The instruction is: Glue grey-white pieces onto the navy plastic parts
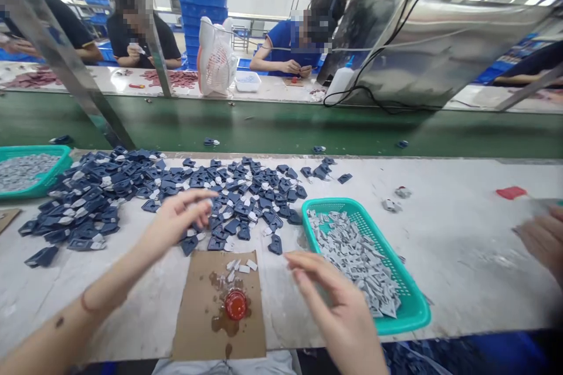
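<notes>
My left hand (185, 214) is over the near part of a pile of dark blue plastic parts (237, 205), many with white tips. Its fingers are stretched out and apart; a pale patch between them is too blurred to name. Beside the green basket (417, 322) of small grey-white pieces (352, 252), my right hand (338, 310) is open, thumb apart from the fingers, with nothing visible between them. Between my hands lies a piece of cardboard (189, 316). On it are a red round cap-like dish (236, 304) amid wet stains and several small white pieces (241, 266).
Another green basket (61, 167) of grey pieces stands at the far left. A blurred hand of another person (543, 240) is at the right edge, near a red piece (511, 192). Beyond a green strip (264, 123), people sit at another bench. A metal post (83, 70) slants at left.
</notes>
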`<action>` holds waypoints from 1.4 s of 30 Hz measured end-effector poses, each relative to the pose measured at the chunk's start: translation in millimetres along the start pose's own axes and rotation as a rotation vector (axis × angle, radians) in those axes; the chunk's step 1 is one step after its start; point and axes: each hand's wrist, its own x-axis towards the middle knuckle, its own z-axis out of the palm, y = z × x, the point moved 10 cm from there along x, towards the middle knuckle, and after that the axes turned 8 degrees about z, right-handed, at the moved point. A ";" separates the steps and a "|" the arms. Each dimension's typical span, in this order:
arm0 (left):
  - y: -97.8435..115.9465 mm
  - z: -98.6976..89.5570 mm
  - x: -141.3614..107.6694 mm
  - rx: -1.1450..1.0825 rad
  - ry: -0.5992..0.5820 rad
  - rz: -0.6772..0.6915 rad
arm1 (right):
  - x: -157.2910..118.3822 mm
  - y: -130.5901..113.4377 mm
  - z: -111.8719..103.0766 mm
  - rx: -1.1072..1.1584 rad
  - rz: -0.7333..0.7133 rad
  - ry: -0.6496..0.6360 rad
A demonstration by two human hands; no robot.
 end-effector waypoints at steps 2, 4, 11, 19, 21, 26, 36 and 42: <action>3.9 -38.7 41.5 0.205 0.131 0.068 | 17.5 25.8 -38.2 -0.171 0.055 0.098; 2.3 -69.1 81.7 0.455 0.189 0.080 | 37.3 48.6 -67.2 -0.344 0.086 0.140; -38.5 -125.8 180.5 0.907 0.172 -0.047 | 101.2 71.2 -46.6 -0.803 -0.202 -0.148; -63.8 -115.5 216.2 1.082 0.031 0.021 | 118.1 82.7 -34.5 -0.844 -0.283 -0.290; -61.2 -102.1 220.3 1.077 -0.023 0.095 | 117.6 86.6 -36.7 -0.806 -0.268 -0.315; -64.3 -81.4 228.9 1.001 -0.069 0.140 | 121.7 96.3 -41.6 -0.595 -0.108 -0.332; -39.1 -95.8 192.4 0.444 0.251 0.090 | 87.2 74.1 -72.0 -0.092 0.211 0.015; -21.0 -71.0 101.1 -0.054 0.261 0.016 | 24.1 59.7 -19.6 0.302 0.470 -0.007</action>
